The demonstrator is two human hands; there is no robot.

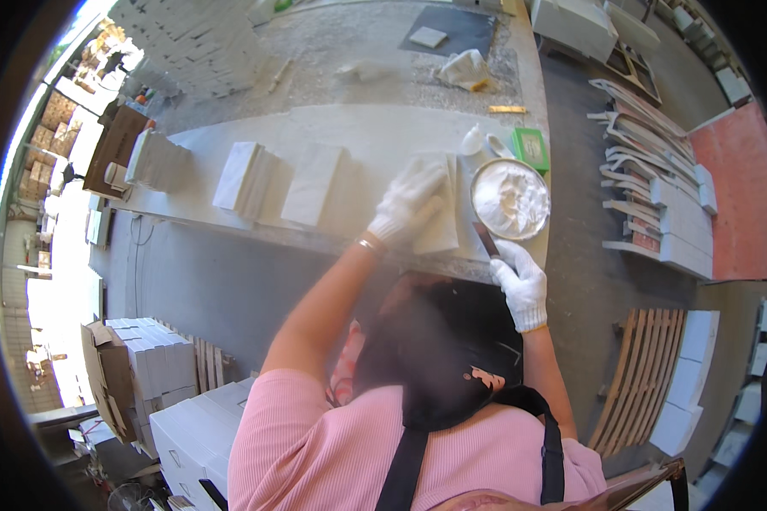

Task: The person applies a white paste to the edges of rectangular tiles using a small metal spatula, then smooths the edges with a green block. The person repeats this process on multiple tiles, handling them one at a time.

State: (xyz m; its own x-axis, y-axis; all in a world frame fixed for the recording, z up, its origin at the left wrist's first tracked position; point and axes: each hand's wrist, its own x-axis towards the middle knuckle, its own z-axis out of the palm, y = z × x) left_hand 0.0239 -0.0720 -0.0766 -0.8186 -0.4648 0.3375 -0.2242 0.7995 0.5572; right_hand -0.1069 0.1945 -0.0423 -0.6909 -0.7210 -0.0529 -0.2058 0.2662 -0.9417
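Observation:
My left hand (409,201), in a white knit glove, lies flat with fingers stretched out on a pale tile (439,232) near the table's front edge. In my gloved right hand (521,285) is a putty knife (485,239) with a dark brown part pointing at the bowl; its far end is hard to make out. Just beyond that hand stands a round bowl (511,199) of white paste. Left of my left hand, a pale slab stack (314,185) and another slab stack (240,177) rest on the table.
Behind the bowl are a green box (530,150) and a white squeeze bottle (472,140). A crumpled cloth (466,71) lies farther back. Large tile stacks (187,47) fill the far left. White boxes (153,358) stand behind me on the left; a wooden pallet (641,375) is at the right.

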